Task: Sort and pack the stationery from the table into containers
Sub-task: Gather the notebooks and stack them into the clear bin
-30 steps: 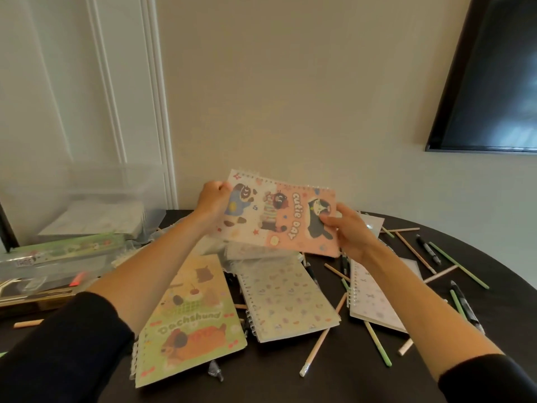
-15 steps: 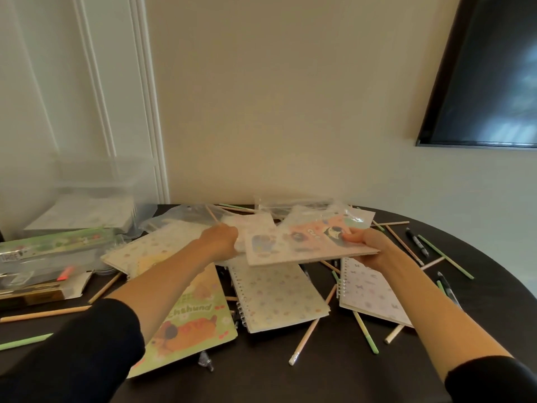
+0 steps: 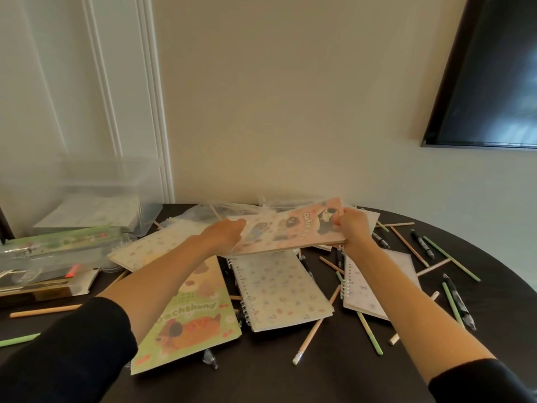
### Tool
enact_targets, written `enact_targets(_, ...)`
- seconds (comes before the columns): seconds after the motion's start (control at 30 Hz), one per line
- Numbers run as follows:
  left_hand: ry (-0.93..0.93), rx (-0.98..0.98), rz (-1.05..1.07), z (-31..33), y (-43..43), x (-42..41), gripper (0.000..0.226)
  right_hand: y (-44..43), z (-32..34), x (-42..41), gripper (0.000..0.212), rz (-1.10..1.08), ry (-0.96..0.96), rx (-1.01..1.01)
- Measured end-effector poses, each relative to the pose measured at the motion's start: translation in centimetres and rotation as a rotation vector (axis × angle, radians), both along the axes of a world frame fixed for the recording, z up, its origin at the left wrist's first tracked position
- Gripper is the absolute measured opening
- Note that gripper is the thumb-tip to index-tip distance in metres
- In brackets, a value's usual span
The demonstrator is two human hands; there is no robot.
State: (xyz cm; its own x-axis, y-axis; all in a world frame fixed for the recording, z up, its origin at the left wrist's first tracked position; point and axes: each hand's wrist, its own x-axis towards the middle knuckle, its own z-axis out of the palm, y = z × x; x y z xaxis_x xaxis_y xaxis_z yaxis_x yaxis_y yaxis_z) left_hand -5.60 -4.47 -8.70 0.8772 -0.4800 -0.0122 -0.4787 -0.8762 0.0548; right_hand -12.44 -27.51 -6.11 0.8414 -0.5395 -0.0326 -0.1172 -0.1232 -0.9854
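Notebook (image 3: 293,231) with a pink cartoon cover is held in the air by both hands, just above the pile on the table (image 3: 319,382). It lies almost flat, its right end a little higher. In the head view, the left hand (image 3: 225,234) grips its left end with curled fingers. The right hand (image 3: 353,225) is clamped on its right end, knuckles toward the camera. Both sleeves are black.

Below the pink cover lies a spiral notebook (image 3: 280,289) with a small pale pattern, its coil on the left. Just left of it, a green notebook (image 3: 200,318) printed "Dachshund" lies partly under the left forearm. A white notebook (image 3: 377,283) lies to the right, partly under the right forearm. Another pale notebook (image 3: 148,245) lies behind the left arm.

Loose pencils are scattered across the table: a wooden pencil (image 3: 315,330) leans against the spiral notebook, and a green pencil (image 3: 369,333) lies near it. Black pens (image 3: 421,242) lie at the right.

A clear bin (image 3: 96,187) with paper inside stands at the back left. Clear cases (image 3: 58,251) lie in front of it. Crumpled plastic bags (image 3: 229,209) lie behind the held notebook. A dark screen (image 3: 494,71) hangs on the wall.
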Motion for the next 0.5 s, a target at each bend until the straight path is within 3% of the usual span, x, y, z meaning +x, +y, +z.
enact_targets(0.17, -0.019, -0.05, -0.028, 0.1, -1.6, -0.9, 0.013, 3.8, -1.3, 0.8, 0.025, -0.063, -0.092, -0.063)
enact_targets(0.3, -0.108, -0.12, -0.048, 0.0, -2.1, -1.4, 0.008, 7.0, -2.9, 0.8, 0.017, 0.048, -0.051, 0.115)
enact_targets(0.4, -0.122, -0.165, -0.056, -0.2, -1.7, -1.9, 0.006, 7.8, -3.7, 0.7, 0.028, 0.193, 0.067, 0.325)
enact_targets(0.5, -0.113, -0.166, -0.039, -0.8, -1.2, -2.3, 0.01, 7.7, -4.3, 0.2, 0.021, 0.279, 0.156, 0.483)
